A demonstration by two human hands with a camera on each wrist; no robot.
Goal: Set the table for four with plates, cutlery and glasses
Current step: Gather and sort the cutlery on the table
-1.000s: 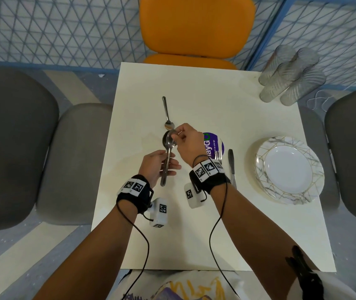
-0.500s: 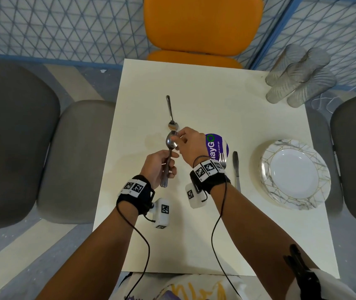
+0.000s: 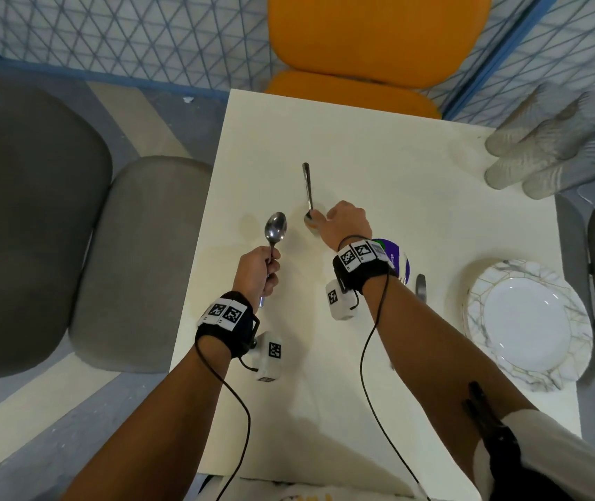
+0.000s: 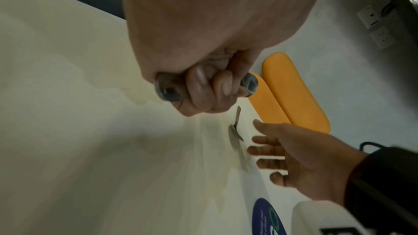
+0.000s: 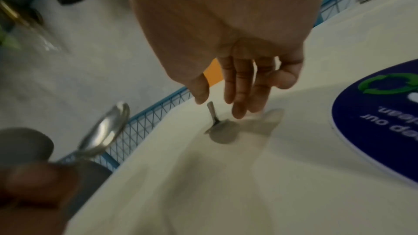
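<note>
The worktop (image 3: 379, 157) carries everything the job needs. Largest is the stack of plates (image 3: 527, 321) at its right edge: stiff, probably the heaviest pieces here and breakable, best lifted one at a time by the rim. The ribbed glasses (image 3: 556, 146) cluster at the far right corner; they look light and slippery, so a wrap round the body seems safer than a pinch at the lip. A knife (image 3: 421, 287) lies near the plates, partly hidden by the right arm. Smallest are the spoons: thin, rigid, smooth metal. The left hand (image 3: 258, 271) has its grip curled round the handle of one spoon (image 3: 275, 227), bowl raised. The right hand (image 3: 345, 222) hovers with fingers (image 5: 243, 94) loosely spread over a second spoon (image 3: 308, 191) lying flat mid-worktop, its grip holding nothing. Lying so low, that one probably wants a fingertip pinch at the neck.
</note>
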